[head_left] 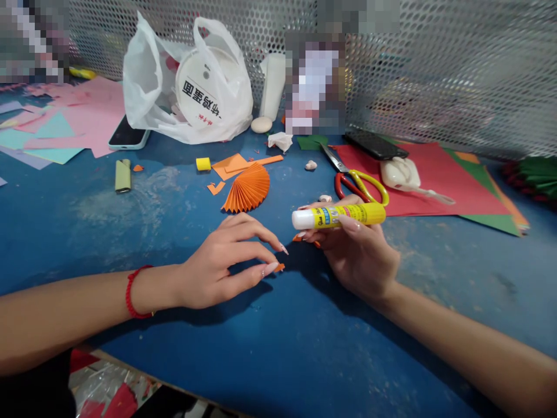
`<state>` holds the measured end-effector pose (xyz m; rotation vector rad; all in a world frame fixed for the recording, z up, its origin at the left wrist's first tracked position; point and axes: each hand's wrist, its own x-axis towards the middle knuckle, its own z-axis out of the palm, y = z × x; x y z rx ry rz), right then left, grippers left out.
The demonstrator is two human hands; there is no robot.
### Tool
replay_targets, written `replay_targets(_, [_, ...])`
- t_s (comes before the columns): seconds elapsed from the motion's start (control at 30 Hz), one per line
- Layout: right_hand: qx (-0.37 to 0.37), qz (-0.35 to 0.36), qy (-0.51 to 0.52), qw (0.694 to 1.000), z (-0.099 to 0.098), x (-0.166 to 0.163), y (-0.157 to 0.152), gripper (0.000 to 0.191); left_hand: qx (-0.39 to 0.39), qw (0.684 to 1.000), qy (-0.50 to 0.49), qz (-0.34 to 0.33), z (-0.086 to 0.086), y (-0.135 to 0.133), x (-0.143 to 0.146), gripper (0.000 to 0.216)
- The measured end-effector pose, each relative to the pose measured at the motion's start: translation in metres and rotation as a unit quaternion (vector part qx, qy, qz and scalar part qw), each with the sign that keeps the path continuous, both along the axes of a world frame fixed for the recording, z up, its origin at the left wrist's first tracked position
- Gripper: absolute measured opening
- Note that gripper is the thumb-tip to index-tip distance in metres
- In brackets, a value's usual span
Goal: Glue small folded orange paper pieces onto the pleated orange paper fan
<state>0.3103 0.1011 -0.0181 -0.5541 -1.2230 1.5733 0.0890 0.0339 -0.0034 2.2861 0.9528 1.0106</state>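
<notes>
My right hand (363,249) is closed around a yellow glue stick (352,215), held level above the table with its white end pointing left. Bits of orange paper (298,237) show under the fingers of that hand; whether it holds them too is unclear. My left hand (230,258) is bent over the table, with a small orange paper piece (280,267) at the tips of its thumb and fingers. Beyond it lies a pleated orange paper fan (248,188), beside orange paper scraps (230,166) and a yellow cap (202,164).
Scissors (354,177) with red and yellow handles lie partly on red paper (418,180), near a white case (400,173) and a black phone (376,145). A lighter (123,176), another phone (129,134) and a white plastic bag (152,110) stand further left, before a metal mesh (435,75).
</notes>
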Motion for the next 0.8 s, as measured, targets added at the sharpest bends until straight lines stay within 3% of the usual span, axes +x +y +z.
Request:
replay_targets(0.13, [0.081,-0.034,-0.043,0.995,-0.005,0.001,-0.004,0.019,0.016,0.997,0.066,0.032,-0.001,0.002,-0.002,0.014])
replay_targets(0.3, [0.139,-0.043,-0.102,0.984,-0.009,0.003,-0.010,0.039,0.167,0.967,0.193,0.024,-0.006,0.008,-0.005,0.015])
replay_targets(0.53, [0.179,-0.034,-0.107,0.977,-0.010,0.005,-0.011,0.037,0.191,0.955,0.228,0.003,-0.010,0.008,-0.007,0.018])
replay_targets(0.7, [0.191,-0.040,-0.129,0.972,-0.009,0.004,-0.011,0.035,0.262,0.932,0.249,-0.037,-0.004,0.011,-0.007,0.020])
replay_targets(0.8, [0.189,-0.053,-0.141,0.970,-0.008,0.003,-0.012,0.031,0.260,0.928,0.258,-0.063,0.001,0.015,-0.010,0.017])
